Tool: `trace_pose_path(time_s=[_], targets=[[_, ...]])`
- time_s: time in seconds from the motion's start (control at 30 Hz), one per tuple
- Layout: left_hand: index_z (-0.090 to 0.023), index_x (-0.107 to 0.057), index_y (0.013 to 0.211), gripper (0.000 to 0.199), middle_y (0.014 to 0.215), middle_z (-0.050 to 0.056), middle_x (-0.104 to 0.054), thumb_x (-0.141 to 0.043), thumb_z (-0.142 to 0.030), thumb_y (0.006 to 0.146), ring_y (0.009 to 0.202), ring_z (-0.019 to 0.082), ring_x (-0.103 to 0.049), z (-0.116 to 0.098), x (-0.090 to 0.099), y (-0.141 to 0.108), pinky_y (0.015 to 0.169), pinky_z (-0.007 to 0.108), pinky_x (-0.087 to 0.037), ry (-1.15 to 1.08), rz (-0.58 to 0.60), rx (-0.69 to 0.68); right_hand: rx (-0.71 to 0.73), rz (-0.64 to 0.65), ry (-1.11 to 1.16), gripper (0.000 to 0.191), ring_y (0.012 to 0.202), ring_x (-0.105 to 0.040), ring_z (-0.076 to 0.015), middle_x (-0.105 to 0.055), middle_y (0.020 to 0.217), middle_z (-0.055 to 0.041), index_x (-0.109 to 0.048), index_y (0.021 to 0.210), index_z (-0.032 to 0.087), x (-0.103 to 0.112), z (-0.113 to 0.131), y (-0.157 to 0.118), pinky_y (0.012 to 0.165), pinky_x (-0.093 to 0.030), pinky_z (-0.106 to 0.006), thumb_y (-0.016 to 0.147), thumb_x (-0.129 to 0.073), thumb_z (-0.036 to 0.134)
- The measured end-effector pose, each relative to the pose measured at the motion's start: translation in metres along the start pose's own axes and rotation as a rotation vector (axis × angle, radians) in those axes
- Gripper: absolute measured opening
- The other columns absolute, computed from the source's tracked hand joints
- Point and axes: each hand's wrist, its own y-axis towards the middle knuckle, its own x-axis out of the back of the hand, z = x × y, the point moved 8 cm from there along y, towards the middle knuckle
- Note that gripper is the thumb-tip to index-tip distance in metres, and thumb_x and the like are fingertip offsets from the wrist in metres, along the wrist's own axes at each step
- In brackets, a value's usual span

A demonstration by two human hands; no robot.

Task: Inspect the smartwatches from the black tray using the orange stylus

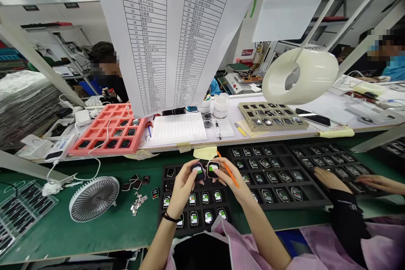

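Left hand (182, 192) has its fingers curled, pinching a smartwatch (198, 172) by the edges; right hand (228, 177) pinches a second smartwatch (213, 169), with an orange plastic pry stick (228, 170) along its fingers. Watches are side by side, just apart, above the black foam tray (164, 230), screens toward the person, long axes slightly tilted, pointing roughly away from them.

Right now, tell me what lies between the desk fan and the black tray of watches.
In the head view, a small heap of silver metal pieces and several dark watch-shaped pieces lie on the green mat between the desk fan and the black foam tray.
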Motion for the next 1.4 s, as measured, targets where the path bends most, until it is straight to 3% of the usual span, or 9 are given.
trace_pose_path(time_s=[0.2,0.4,0.5,0.67,0.8,0.9,1.1,1.27,1.4], targets=[[-0.02,-0.056,0.119,0.043,0.095,0.005,-0.063,-0.06,-0.045,0.084,0.065,0.012,-0.058,0.003,0.001,0.002,0.05,0.022,-0.039,-0.004,0.002,-0.011,0.0,-0.014,0.001,0.028,0.065,-0.054,-0.0134,-0.057,0.082,0.0001,-0.058,0.097,0.025,-0.001,0.002,0.0,0.058,-0.05,-0.028,0.076,-0.071,0.04],[-0.018,-0.062,0.111,0.039,0.077,0.002,-0.062,-0.051,-0.048,0.088,0.056,0.011,-0.056,0.0,0.004,0.0,0.049,0.022,-0.035,0.038,-0.03,0.028,-0.023,-0.042,0.004,0.023,0.058,-0.055,-0.0123,-0.057,0.079,0.0004,-0.059,0.094,0.025,0.001,-0.002,-0.001,0.049,-0.04,-0.025,0.084,-0.061,0.045],[-0.017,-0.063,0.11,0.04,0.077,0.004,-0.064,-0.052,-0.048,0.088,0.057,0.013,-0.057,0.002,0.003,0.001,0.048,0.023,-0.035,0.014,-0.019,0.056,-0.009,-0.022,-0.01,0.023,0.058,-0.055,-0.0127,-0.055,0.077,0.0002,-0.059,0.095,0.024,0.0,-0.004,-0.001,0.048,-0.037,-0.025,0.086,-0.059,0.045],[-0.021,-0.055,0.124,0.045,0.1,0.007,-0.065,-0.058,-0.044,0.084,0.066,0.013,-0.058,0.006,0.001,0.004,0.052,0.023,-0.042,-0.004,0.005,0.015,0.036,-0.018,-0.023,0.028,0.057,-0.049,-0.0107,-0.056,0.084,-0.0008,-0.056,0.106,0.026,0.004,-0.007,0.002,0.044,-0.032,-0.023,0.084,-0.061,0.043],[-0.023,-0.051,0.126,0.053,0.123,0.011,-0.059,-0.066,-0.041,0.079,0.08,0.017,-0.063,0.012,-0.001,0.005,0.056,0.024,-0.046,-0.04,0.026,-0.011,0.038,0.005,-0.016,0.037,0.07,-0.057,-0.0149,-0.06,0.101,-0.0045,-0.054,0.109,0.027,0.004,-0.009,0.003,0.05,-0.04,-0.025,0.077,-0.071,0.036],[-0.023,-0.054,0.122,0.046,0.112,0.008,-0.064,-0.064,-0.04,0.081,0.075,0.015,-0.062,0.012,-0.001,0.005,0.055,0.023,-0.045,-0.029,0.016,-0.001,0.026,-0.007,-0.02,0.035,0.071,-0.059,-0.0156,-0.06,0.098,-0.0034,-0.056,0.105,0.027,0.004,-0.008,0.002,0.055,-0.044,-0.027,0.076,-0.072,0.035],[-0.018,-0.063,0.106,0.035,0.078,0.003,-0.064,-0.056,-0.047,0.086,0.056,0.012,-0.058,0.008,0.002,0.001,0.044,0.021,-0.037,0.029,0.003,0.062,-0.035,-0.1,-0.011,0.024,0.055,-0.05,-0.011,-0.055,0.076,0.0002,-0.061,0.092,0.024,0.006,-0.005,-0.002,0.044,-0.035,-0.023,0.081,-0.065,0.045],[-0.018,-0.064,0.098,0.033,0.077,0.003,-0.061,-0.062,-0.047,0.082,0.067,0.015,-0.056,0.011,0.0,0.001,0.053,0.023,-0.05,-0.014,0.003,0.064,-0.069,-0.138,-0.013,0.027,0.063,-0.05,-0.0137,-0.056,0.075,-0.001,-0.062,0.085,0.023,0.007,-0.006,-0.001,0.049,-0.044,-0.023,0.076,-0.069,0.048],[-0.02,-0.059,0.11,0.035,0.094,0.005,-0.063,-0.063,-0.041,0.082,0.073,0.015,-0.059,0.01,-0.004,0.003,0.062,0.026,-0.054,-0.014,0.038,0.01,-0.019,-0.07,-0.027,0.028,0.069,-0.052,-0.0136,-0.056,0.083,-0.0009,-0.06,0.094,0.025,0.005,-0.006,0.002,0.056,-0.049,-0.025,0.076,-0.071,0.043]])
